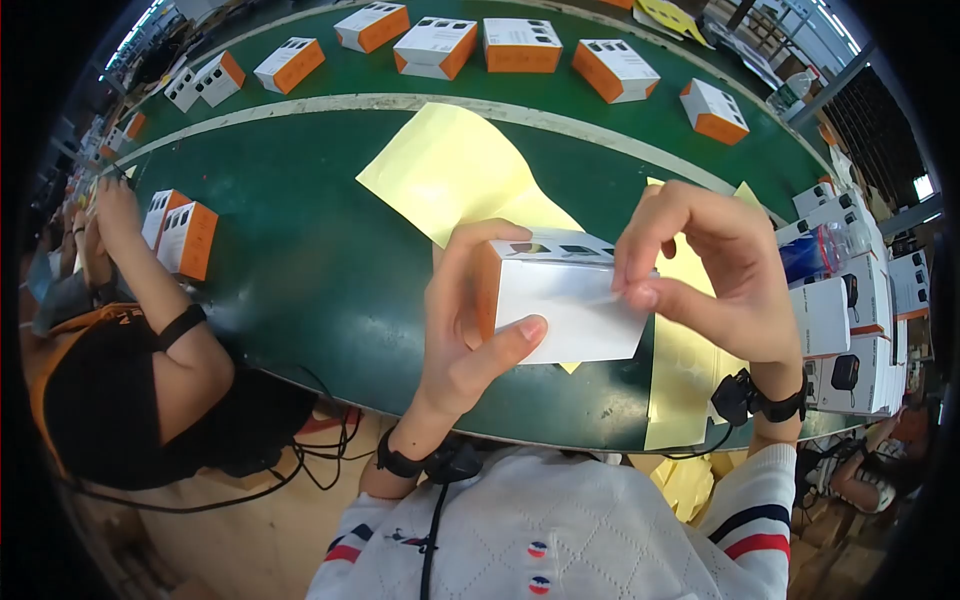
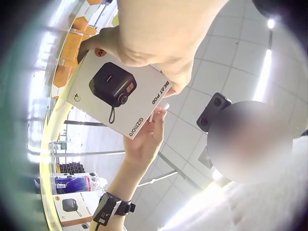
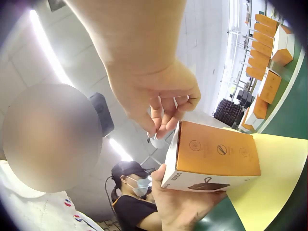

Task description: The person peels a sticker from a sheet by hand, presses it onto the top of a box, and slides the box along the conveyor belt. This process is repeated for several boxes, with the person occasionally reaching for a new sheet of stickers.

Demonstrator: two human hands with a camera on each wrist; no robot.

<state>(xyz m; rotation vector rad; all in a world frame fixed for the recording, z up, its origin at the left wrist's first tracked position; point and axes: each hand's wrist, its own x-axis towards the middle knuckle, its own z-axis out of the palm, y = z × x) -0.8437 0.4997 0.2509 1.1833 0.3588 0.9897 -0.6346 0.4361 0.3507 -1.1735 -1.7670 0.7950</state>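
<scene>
My left hand (image 1: 455,335) grips a white and orange box (image 1: 575,310) over the green table, thumb across its white face and fingers behind. The left wrist view shows a black speaker printed on the box (image 2: 115,91) with the words BEAT POD. At the box's right edge, my right hand (image 1: 715,275) has thumb and forefinger together. A small whitish piece (image 3: 156,142) shows at those fingertips in the right wrist view; its kind cannot be made out. Beneath the box lies a yellow sheet (image 1: 450,165).
More yellow sheets (image 1: 685,375) lie to the right. Several similar boxes (image 1: 435,45) stand in a row across the back. A stack of boxes (image 1: 865,340) and a bottle with blue contents (image 1: 810,252) are at the right. Another person (image 1: 130,370) sits at the left beside two boxes (image 1: 190,240).
</scene>
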